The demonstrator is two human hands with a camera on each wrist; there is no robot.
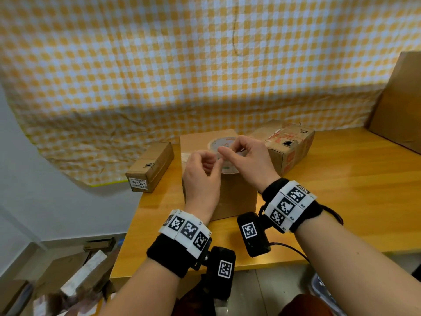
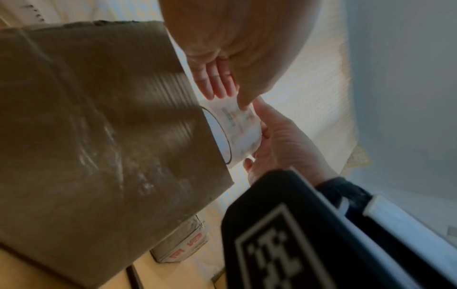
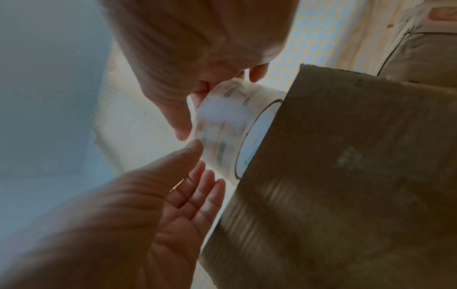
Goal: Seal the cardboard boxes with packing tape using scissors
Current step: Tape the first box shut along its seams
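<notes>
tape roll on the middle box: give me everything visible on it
The tape roll is a wide ring of clear packing tape with faint green and red print showing through the winding, on a white core with a dark rim line. It lies flat, core axis up, on top of the middle cardboard box, near its far side. The left hand and right hand meet at its outer winding, fingertips on the tape surface, apparently picking for the free end. No loose strip is visible.

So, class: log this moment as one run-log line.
left hand: fingering clear tape roll | right hand: same | roll: on brown cardboard box
</notes>
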